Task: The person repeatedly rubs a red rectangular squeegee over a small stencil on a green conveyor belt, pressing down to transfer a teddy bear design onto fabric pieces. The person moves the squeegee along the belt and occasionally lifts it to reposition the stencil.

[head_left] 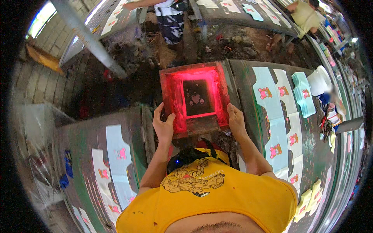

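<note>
Between the two tables I hold up a screen-printing frame (169, 93) with stained wooden sides and a glowing pink-red border. In its dark mesh a small bear-shaped pattern shows. My left hand (164, 123) grips the lower left side, thumb in front. On the lower right side, my right hand (236, 121) is closed in the same way. Light blue cloth pieces (268, 91) with pink and brown bear prints lie on the right table, beside white printed ones (294, 122). Over the left table spreads another light blue piece (117, 165) with pink prints, next to a white strip (101, 167).
A stack of light blue printed cloth (303, 93) and a white bucket (320, 79) sit on the right table, with yellow pieces (309, 200) nearer. A metal post (91, 44) slants at upper left. Two people (169, 21) stand by the far tables. Debris (241, 42) covers the ground.
</note>
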Available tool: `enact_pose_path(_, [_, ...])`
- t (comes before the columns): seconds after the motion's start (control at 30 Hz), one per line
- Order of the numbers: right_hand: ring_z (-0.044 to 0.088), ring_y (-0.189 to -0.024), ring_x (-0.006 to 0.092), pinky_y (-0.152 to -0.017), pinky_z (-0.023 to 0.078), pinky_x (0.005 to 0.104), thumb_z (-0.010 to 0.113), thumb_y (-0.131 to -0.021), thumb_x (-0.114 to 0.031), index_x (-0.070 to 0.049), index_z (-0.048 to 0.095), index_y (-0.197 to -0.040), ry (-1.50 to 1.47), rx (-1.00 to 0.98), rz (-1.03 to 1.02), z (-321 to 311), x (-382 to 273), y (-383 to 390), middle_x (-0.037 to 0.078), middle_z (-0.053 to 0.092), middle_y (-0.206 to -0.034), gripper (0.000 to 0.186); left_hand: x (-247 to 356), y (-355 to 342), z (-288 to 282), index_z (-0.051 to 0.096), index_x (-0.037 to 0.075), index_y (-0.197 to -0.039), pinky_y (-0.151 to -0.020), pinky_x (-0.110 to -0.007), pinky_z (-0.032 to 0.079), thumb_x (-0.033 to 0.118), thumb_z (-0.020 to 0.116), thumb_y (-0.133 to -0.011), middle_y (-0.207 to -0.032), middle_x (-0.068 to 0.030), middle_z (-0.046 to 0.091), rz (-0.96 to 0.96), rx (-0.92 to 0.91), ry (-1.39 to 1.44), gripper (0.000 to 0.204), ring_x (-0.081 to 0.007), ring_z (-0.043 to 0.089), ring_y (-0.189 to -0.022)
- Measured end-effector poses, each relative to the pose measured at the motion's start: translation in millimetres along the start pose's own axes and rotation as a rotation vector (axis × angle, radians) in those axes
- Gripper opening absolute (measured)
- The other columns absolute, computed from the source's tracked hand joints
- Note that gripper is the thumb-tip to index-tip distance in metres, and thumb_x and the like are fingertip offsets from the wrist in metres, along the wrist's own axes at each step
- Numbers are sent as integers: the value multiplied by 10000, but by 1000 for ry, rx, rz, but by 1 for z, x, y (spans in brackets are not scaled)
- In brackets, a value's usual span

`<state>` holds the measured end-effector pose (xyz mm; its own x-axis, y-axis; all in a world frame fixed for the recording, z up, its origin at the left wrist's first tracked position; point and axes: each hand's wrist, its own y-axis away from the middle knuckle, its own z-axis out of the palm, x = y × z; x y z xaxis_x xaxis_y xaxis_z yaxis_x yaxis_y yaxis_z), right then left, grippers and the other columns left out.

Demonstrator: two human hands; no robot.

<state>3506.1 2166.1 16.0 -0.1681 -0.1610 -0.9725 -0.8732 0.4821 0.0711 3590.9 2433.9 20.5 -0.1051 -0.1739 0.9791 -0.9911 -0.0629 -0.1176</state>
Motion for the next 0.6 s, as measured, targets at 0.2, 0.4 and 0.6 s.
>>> enact_pose_path(0.2, [432,-818,109,-758,419,301,480,-1098,-369,42,558,-921,13,118,1,-23,-12,-85,-23,481,-822,454,15,-92,72,547,-16,-1396,-1064,-368,442,28,677,-889,-1354,-146,591,86,-132,-48,526,-252,576,-1226])
enact_pose_path(0.4, [428,-802,113,-740,414,301,479,-1099,-348,30,548,-907,23,180,42,-40,-22,-157,-17,472,-806,429,24,-164,134,547,-28,-1390,-1047,-357,435,28,627,-929,-1347,-140,589,8,-229,35,472,-220,573,-1203])
enact_pose_path(0.6, [477,-821,105,-742,429,305,484,-1095,-356,50,613,-968,-120,313,96,-41,-2,-231,-16,553,-850,446,0,-261,199,540,-26,-1397,-1016,-326,446,24,563,-963,-1353,-138,584,98,-361,24,437,-210,582,-1179])
